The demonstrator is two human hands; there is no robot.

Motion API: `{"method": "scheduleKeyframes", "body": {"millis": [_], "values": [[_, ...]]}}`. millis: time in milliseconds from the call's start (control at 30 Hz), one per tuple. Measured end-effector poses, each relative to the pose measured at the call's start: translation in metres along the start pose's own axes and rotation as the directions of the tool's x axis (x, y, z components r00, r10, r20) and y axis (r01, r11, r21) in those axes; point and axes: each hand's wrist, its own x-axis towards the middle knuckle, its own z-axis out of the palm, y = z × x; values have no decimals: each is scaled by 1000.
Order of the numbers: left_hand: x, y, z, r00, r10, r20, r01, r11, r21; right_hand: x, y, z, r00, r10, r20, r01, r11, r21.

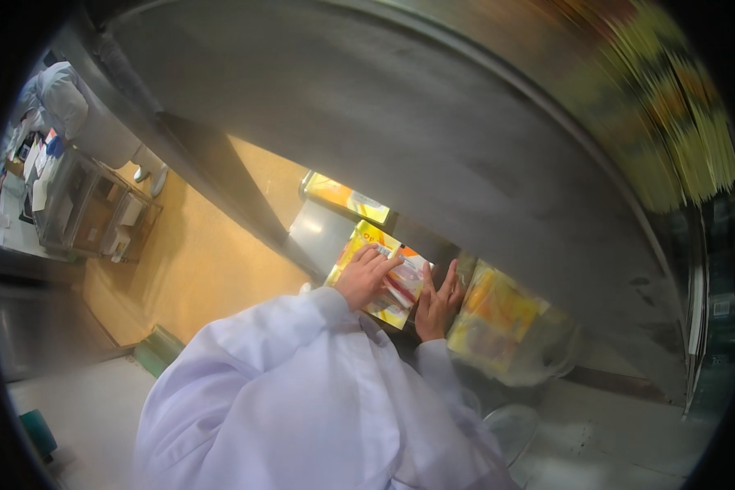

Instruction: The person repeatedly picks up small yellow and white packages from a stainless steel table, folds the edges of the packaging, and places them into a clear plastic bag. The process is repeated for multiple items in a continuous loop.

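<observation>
Under steel shelf: yellow pkg point(388, 282), prob. both hands' grip.

Broad grey metal work surface point(433, 122), brushed and dull, curving across most of the view. Lying flat on its lower part: a yellow and orange flat packet with a clear window point(384, 273), pressed under both hands. Just beside it to the right, a loose heap of yellow packets in clear film point(498, 318). A little further up the surface, another yellow flat packet point(347, 196), apart from the first. Blurred yellow packs point(678, 122) along the far right edge.
</observation>
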Motion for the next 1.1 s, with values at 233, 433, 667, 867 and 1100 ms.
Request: {"method": "scheduleKeyframes", "body": {"millis": [233,433,667,867,1100], "values": [[0,1,0,999,25,-29,-25,1000,5,3,7,8,999,35,-34,-34,999,19],[6,2,-2,1000,-2,-16,3,999,41,-1,-10,0,989,-92,113,88,996,34],[0,-2,4,988,-98,118,111,988,-104,-2,0,3,995,25,94,-27,999,26],[9,3,-5,995,-89,51,93,992,-90,-3,1,-1,990,-104,96,109,993,-42],[4,-3,1,1000,-31,-4,30,995,-96,-7,-1,4,975,-164,149,160,986,38]]}}
